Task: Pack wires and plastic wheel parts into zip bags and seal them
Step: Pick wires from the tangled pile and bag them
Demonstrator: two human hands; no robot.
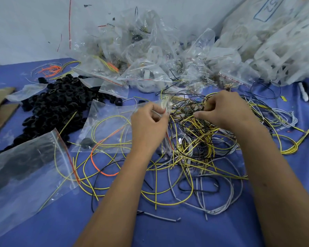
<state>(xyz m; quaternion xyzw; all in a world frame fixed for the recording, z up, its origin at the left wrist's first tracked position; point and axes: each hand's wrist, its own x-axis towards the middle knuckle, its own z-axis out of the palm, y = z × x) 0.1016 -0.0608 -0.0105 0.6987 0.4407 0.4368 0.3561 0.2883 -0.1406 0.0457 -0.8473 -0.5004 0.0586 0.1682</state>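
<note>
A clear zip bag (pixel 107 122) lies flat in the middle of the blue table, with yellow and orange wires and one black wheel part (pixel 86 142) inside. My left hand (pixel 148 125) pinches the bag's red-striped mouth at its right end. My right hand (pixel 228 111) is closed on strands of the tangled wire pile (pixel 196 139), yellow, black and grey, just right of the bag's mouth. A heap of black plastic wheel parts (pixel 61 102) sits to the left.
A second zip bag (pixel 29 168) holding black parts lies at the front left. Filled and empty clear bags (pixel 150 56) are heaped along the back wall, with large white sacks (pixel 275 41) at the right. Cardboard pieces (pixel 0 104) lie at the left edge.
</note>
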